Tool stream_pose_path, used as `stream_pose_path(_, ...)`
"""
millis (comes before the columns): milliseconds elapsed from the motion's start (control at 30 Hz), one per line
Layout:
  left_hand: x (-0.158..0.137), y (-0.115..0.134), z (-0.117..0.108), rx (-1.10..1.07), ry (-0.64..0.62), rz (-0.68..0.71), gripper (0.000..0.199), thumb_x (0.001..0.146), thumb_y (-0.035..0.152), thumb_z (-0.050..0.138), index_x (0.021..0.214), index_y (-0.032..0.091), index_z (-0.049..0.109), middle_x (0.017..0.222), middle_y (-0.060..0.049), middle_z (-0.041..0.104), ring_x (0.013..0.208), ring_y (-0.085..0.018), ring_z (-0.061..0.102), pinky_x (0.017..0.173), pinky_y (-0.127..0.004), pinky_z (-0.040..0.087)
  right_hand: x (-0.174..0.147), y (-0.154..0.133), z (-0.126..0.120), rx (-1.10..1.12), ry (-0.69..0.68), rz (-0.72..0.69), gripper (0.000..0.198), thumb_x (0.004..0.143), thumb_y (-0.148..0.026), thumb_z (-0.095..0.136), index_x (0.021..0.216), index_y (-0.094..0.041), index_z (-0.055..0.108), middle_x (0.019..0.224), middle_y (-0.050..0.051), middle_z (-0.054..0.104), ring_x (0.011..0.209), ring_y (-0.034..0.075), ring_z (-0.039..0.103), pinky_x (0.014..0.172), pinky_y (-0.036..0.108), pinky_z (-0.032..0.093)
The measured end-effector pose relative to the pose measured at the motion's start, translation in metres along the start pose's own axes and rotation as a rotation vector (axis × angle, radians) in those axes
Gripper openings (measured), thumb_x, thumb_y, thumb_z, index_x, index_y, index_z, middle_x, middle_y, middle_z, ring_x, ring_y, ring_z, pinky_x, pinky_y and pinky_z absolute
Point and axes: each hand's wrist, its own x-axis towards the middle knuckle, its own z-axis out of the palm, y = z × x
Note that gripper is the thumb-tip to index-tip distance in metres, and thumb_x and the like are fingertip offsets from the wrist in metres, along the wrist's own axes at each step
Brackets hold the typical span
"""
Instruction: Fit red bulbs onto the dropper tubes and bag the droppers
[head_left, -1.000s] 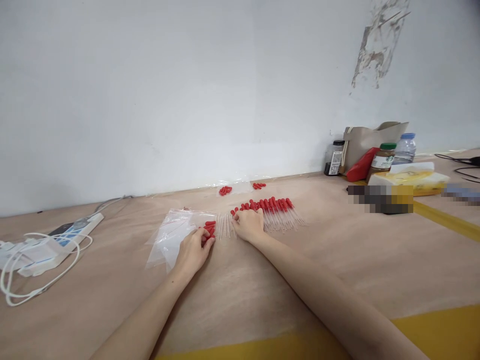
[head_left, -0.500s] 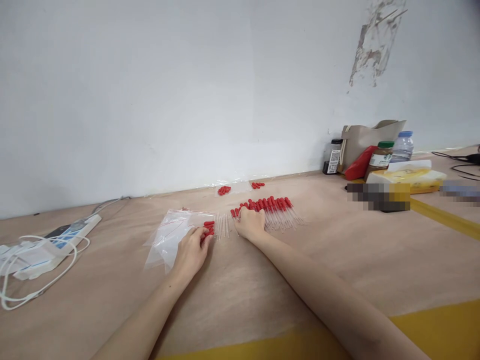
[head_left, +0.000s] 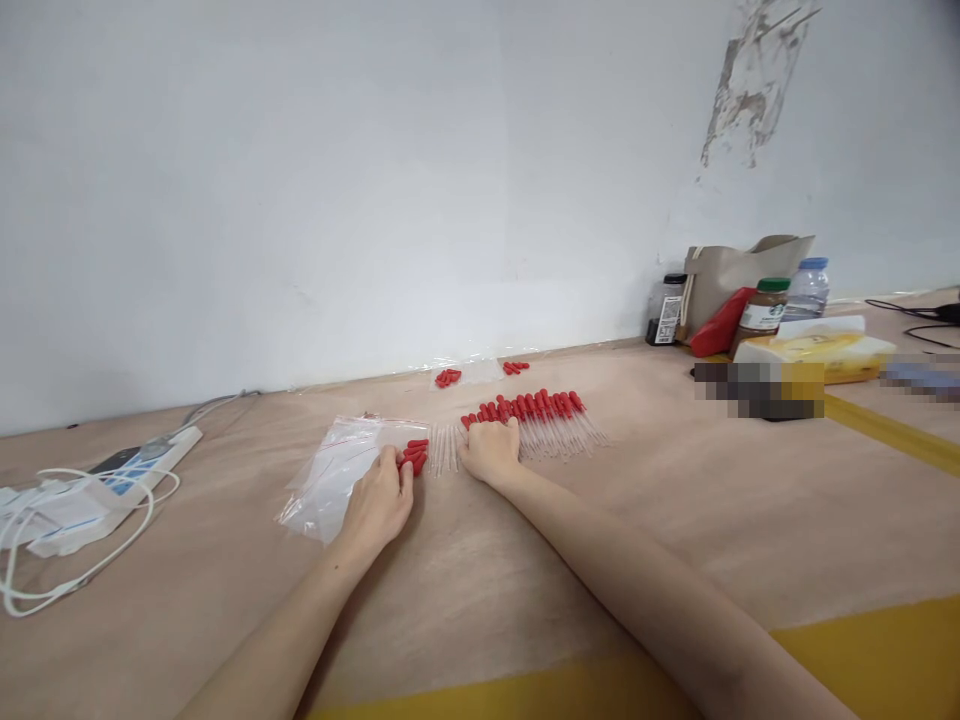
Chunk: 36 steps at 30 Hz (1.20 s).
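Note:
My left hand (head_left: pixel 379 494) is at the small pile of red rubber bulbs (head_left: pixel 416 447), thumb and curled fingers closing on a bulb at the near edge. Thin clear tubes (head_left: pixel 444 450) lie side by side just right of the pile. My right hand (head_left: pixel 490 450), fingers curled, rests at the left end of a row of droppers (head_left: pixel 555 425) with red bulbs and clear stems. Its fingertips are hidden, so what they grip does not show. Clear zip bags (head_left: pixel 330 480) lie flat left of the bulbs.
Two clusters of red bulbs (head_left: pixel 448 378) lie in clear plastic by the wall. A power strip (head_left: pixel 120 500) with white cables is at left. Bottles, a coffee jar (head_left: pixel 763 315), a beige bag (head_left: pixel 739 285) and a tissue pack (head_left: pixel 817 350) stand at right.
My right hand has shifted slightly left, over the leftmost dropper bulbs that showed before. My left hand has drawn back slightly, uncovering more of the red bulb pile.

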Motion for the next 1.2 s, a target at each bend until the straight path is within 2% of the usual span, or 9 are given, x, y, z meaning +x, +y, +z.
stream_pose_path(100,0.001,-0.001,0.002,-0.037,0.046,0.030,0.008,0.085,0.024,0.035,0.082,0.019,0.040,0.083,-0.007,0.056,0.072,-0.022,0.056,0.061,-0.032,0.040,0.002,-0.003,0.001,-0.011,-0.037,-0.016,0.018,0.074,-0.017,0.047,0.076,-0.012,0.065,0.079,0.014,0.066,0.078,0.022,0.058,0.085,0.040,0.020)
stream_pose_path(233,-0.004,0.004,0.009,-0.197,0.140,0.214,0.007,0.085,0.023,0.036,0.082,0.019,0.041,0.083,-0.006,0.054,0.080,-0.022,0.053,0.070,-0.033,0.041,0.001,-0.006,-0.005,-0.004,-0.050,-0.002,0.021,0.076,-0.013,0.043,0.077,-0.010,0.064,0.079,0.015,0.066,0.080,0.023,0.059,0.085,0.039,0.022)
stream_pose_path(333,-0.013,0.014,0.015,-0.342,0.081,0.346,0.009,0.087,0.024,0.036,0.086,0.019,0.044,0.085,-0.005,0.055,0.080,-0.019,0.053,0.071,-0.033,0.042,-0.003,0.001,-0.021,0.026,-0.003,0.036,0.025,0.081,-0.019,0.039,0.088,-0.008,0.060,0.087,0.017,0.065,0.085,0.025,0.057,0.083,0.041,0.025)
stream_pose_path(433,-0.024,0.027,0.018,-0.440,-0.018,0.381,0.012,0.087,0.026,0.040,0.091,0.019,0.049,0.089,-0.005,0.059,0.082,-0.019,0.055,0.072,-0.032,0.043,-0.012,0.026,-0.044,0.248,0.033,0.040,0.026,0.084,-0.026,0.037,0.091,-0.010,0.056,0.086,0.013,0.064,0.082,0.022,0.058,0.077,0.038,0.034)
stream_pose_path(567,-0.031,0.044,0.021,-0.535,-0.087,0.393,0.020,0.087,0.026,0.042,0.101,0.020,0.055,0.096,-0.004,0.062,0.088,-0.018,0.057,0.076,-0.030,0.044,-0.038,0.076,-0.060,0.604,0.031,-0.185,0.015,0.081,-0.021,0.044,0.089,-0.015,0.055,0.080,0.005,0.063,0.072,0.014,0.057,0.064,0.025,0.041)
stream_pose_path(700,-0.031,0.055,0.021,-0.596,-0.119,0.415,0.022,0.087,0.029,0.041,0.091,0.020,0.060,0.087,-0.002,0.063,0.081,-0.016,0.058,0.072,-0.027,0.044,-0.069,0.109,-0.055,0.631,0.055,-0.337,0.022,0.081,-0.021,0.043,0.097,-0.018,0.057,0.089,0.005,0.064,0.081,0.015,0.057,0.072,0.028,0.042)
stream_pose_path(767,-0.031,0.058,0.020,-0.611,-0.149,0.401,0.022,0.087,0.031,0.041,0.090,0.020,0.060,0.085,-0.001,0.064,0.078,-0.016,0.058,0.070,-0.026,0.044,-0.083,0.112,-0.050,0.628,0.087,-0.340,0.021,0.081,-0.020,0.042,0.093,-0.018,0.058,0.091,0.006,0.064,0.083,0.015,0.057,0.074,0.028,0.042)
stream_pose_path(933,-0.033,0.058,0.019,-0.635,-0.167,0.376,0.023,0.087,0.035,0.042,0.086,0.020,0.059,0.081,0.000,0.063,0.074,-0.015,0.057,0.067,-0.025,0.043,-0.102,0.100,-0.044,0.624,0.065,-0.341,0.015,0.081,-0.020,0.043,0.083,-0.018,0.057,0.074,0.002,0.062,0.065,0.012,0.054,0.062,0.024,0.040)
stream_pose_path(1200,-0.034,0.057,0.023,-0.650,-0.143,0.410,0.020,0.086,0.033,0.045,0.087,0.020,0.060,0.082,0.001,0.064,0.074,-0.014,0.057,0.067,-0.024,0.043,-0.107,0.092,-0.042,0.519,0.034,-0.407,0.014,0.081,-0.021,0.045,0.085,-0.019,0.058,0.075,0.000,0.063,0.069,0.012,0.054,0.073,0.029,0.033)
